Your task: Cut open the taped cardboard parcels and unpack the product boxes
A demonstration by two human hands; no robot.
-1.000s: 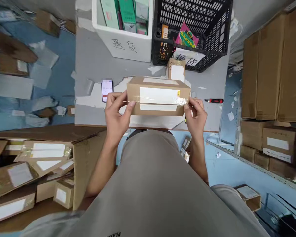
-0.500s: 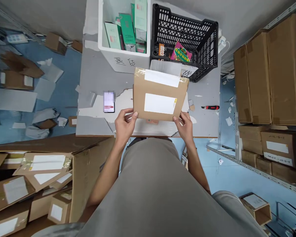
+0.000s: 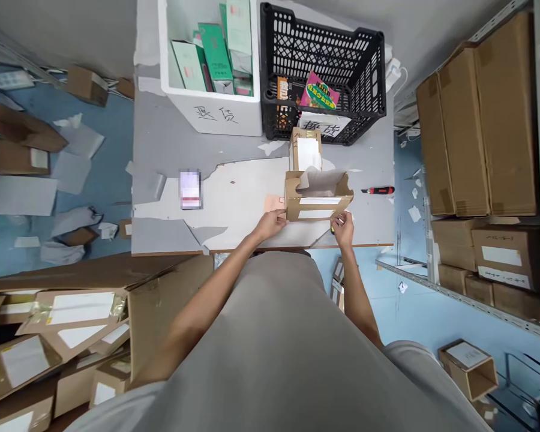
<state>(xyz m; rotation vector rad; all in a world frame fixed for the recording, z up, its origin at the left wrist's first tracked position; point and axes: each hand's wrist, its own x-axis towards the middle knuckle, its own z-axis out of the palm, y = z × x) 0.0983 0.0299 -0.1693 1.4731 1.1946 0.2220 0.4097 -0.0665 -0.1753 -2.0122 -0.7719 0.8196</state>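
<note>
A brown cardboard box (image 3: 292,210) with white labels stands near the table's front edge, its open top turned up toward me. Crumpled whitish paper (image 3: 319,183) shows inside it. At its lower left corner, the fingers of my left hand (image 3: 271,225) are closed on the cardboard. My right hand (image 3: 343,230) pinches the lower right corner. Just behind stands a smaller cardboard box (image 3: 308,153) with a white label. An orange-pink slip (image 3: 273,203) lies by my left fingertips, partly covered.
A phone (image 3: 190,189) lies left on the table (image 3: 171,144); a red and black box cutter (image 3: 380,191) lies right. At the back stand a white bin (image 3: 211,114) with green boxes and a black crate (image 3: 373,78). A large carton (image 3: 171,312) of parcels is at lower left.
The box has tipped from showing its broad labelled face to showing its open top, and moved right. The smaller box and orange-pink slip are more exposed. The view has shifted slightly.
</note>
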